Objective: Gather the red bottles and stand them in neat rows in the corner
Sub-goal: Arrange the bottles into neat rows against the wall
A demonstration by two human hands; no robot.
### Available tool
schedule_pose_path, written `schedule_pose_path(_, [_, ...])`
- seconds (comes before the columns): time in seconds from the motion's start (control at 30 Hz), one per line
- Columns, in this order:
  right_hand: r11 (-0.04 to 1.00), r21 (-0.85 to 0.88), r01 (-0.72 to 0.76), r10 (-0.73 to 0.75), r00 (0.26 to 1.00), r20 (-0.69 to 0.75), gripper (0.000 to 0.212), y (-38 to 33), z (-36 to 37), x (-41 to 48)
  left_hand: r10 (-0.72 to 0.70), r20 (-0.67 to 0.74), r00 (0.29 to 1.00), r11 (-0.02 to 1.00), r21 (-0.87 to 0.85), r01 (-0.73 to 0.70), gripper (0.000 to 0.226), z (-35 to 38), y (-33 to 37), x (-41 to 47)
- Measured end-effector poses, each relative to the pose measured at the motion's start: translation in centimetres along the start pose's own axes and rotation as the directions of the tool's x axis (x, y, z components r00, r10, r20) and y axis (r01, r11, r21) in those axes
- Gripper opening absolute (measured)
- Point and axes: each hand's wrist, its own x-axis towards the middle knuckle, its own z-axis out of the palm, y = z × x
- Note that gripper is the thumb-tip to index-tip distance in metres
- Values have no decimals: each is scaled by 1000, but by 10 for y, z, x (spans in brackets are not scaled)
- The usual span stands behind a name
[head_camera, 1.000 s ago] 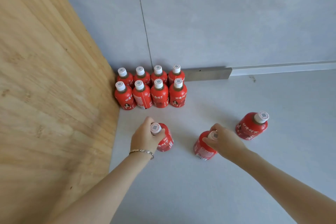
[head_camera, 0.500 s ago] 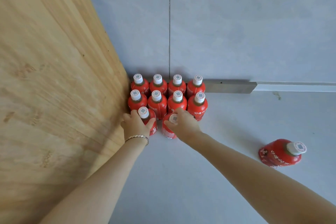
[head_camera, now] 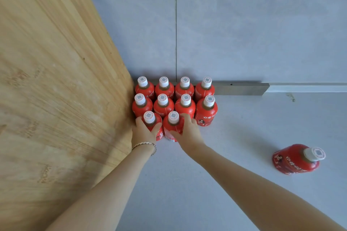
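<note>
Both held bottles moved from open floor into third row at corner, against eight already standing. Left hand (head_camera: pixel 143 133) gripped bottle (head_camera: pixel 152 124) beside wood panel (head_camera: pixel 56 99); right hand (head_camera: pixel 187 133) gripped neighbour (head_camera: pixel 173 127). Stray bottle (head_camera: pixel 296 159) stood apart, right. Judged rigid, light, slick label; take at shoulder.

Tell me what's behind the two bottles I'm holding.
Behind the left hand's bottle and right hand's bottle stand two rows of four red bottles, against the grey wall. Their lower halves in the middle row are partly hidden.
</note>
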Motion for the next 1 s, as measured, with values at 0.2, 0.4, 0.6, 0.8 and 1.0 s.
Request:
schedule_pose_path(0.2, [946,-295,138,-126,990,58,36,50,-71,-35,700,-89,708,608,594,-527,66,8,21,-22])
schedule_pose_path(0.4, [747,-640,-181,26,970,-243,43,106,-185,-58,469,251,847,662,534,-526,56,24,48,-39])
schedule_pose_path(0.6, [710,-558,-430,266,897,-352,28,151,-209,-66,407,206,890,710,542,-450,56,30,54,-40])
schedule_pose_path(0.8, [812,-508,-288,161,947,-280,27,122,-177,-55,424,168,890,722,531,-444,54,32,53,-42])
schedule_pose_path(1.0, [932,-361,-27,-17,993,-117,29,50,-115,-20,448,147,882,739,494,-458,53,34,49,-42])
